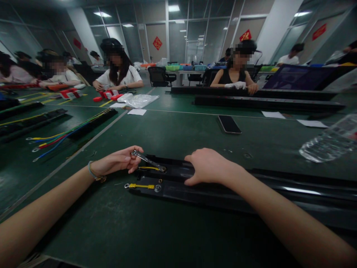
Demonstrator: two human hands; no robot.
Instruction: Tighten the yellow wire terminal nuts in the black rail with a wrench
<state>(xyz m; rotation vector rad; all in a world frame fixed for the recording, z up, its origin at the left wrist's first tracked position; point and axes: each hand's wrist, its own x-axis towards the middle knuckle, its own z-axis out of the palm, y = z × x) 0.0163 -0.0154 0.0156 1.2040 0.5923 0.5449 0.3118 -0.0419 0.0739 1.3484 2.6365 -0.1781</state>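
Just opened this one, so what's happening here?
A person holds a silvery wrench in the left grip, its far end down by a yellow wire in a long black channel. The right grip rests on the channel. A second yellow wire lies nearer the camera. A phone lies farther back.

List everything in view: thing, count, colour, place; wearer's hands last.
wrench: one, silver, centre
short leads: two, yellow, by wrench
rails: several, black, near and far
phone: one, dark, right
bottle: one, clear, right
papers: several, white, midway
bag: one, clear, centre-left
wires: several, multicoloured, left
red parts: several, red, back left
bins: several, mixed colours, background
chairs: several, dark, background
co-workers: several, varied tops, background
wall signs: four, red, background
worktop: one, green, foreground
left hand: one, bare, on wrench
right hand: one, bare, on rails
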